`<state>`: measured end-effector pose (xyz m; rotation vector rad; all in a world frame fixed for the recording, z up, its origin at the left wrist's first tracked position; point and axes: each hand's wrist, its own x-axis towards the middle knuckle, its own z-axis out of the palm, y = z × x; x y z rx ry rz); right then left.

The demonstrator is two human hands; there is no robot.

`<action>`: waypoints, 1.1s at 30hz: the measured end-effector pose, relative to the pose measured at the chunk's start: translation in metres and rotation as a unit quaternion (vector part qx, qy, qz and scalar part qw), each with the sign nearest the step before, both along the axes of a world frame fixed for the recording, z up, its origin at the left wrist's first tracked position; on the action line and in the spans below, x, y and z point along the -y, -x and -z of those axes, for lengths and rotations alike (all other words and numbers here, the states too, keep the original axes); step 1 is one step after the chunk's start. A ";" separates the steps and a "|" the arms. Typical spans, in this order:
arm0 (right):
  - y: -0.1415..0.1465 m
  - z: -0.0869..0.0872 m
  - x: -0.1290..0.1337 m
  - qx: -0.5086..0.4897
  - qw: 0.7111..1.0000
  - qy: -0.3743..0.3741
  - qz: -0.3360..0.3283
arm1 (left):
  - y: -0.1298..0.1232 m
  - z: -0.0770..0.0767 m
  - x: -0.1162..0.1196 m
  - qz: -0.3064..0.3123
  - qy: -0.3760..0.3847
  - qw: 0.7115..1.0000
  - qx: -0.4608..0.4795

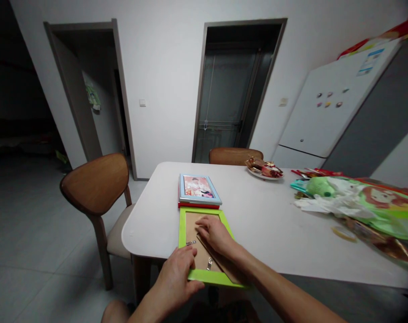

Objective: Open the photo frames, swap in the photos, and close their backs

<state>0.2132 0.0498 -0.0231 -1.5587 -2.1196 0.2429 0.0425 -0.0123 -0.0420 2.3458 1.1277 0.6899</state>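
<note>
A lime-green picture frame [183, 224] lies face down at the table's near edge, its brown backing board [191, 220] showing. Two small metal clips show on the back, one clip [191, 242] at the left and another clip [209, 264] near the bottom. A brown stand flap [224, 264] runs under my right wrist. My left hand [179, 273] grips the frame's lower left corner, fingers on top. Over the upper part of the backing, my right hand [214, 233] has its fingers curled and pinched together; what lies between the fingertips is hidden.
Just beyond sits a stack of picture frames [199, 190], light blue over red. A plate of wrapped items [265, 170] stands at the far edge. Plastic bags and wrappers [355, 202] cover the right side. Wooden chairs [98, 184] stand at the left and behind the table [274, 224].
</note>
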 end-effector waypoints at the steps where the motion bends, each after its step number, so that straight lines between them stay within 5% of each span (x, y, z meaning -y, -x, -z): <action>1: -0.003 0.001 -0.007 -0.005 1.000 0.009 0.026 | 0.000 0.000 0.000 -0.002 0.001 1.000 -0.002; 11: 0.000 0.020 -0.057 -0.006 0.989 0.031 0.145 | 0.000 -0.003 0.009 -0.009 0.020 1.000 -0.020; 17: -0.003 0.021 -0.064 -0.022 0.984 0.012 0.178 | 0.006 -0.006 0.014 -0.021 0.018 0.999 -0.026; 22: -0.016 0.008 -0.053 -0.081 0.987 -0.003 0.141 | 0.003 -0.013 0.015 -0.019 0.012 0.998 -0.062; 28: -0.060 0.007 -0.018 -0.152 0.980 -0.001 0.128 | -0.032 -0.014 0.021 0.066 -0.006 0.990 -0.125; 30: -0.074 0.012 0.000 -0.232 0.961 0.015 0.149 | -0.038 -0.016 0.022 0.059 -0.003 0.991 -0.117; 33: -0.080 0.018 0.029 -0.427 0.879 0.072 0.200 | -0.039 -0.026 0.023 0.051 -0.018 0.997 -0.062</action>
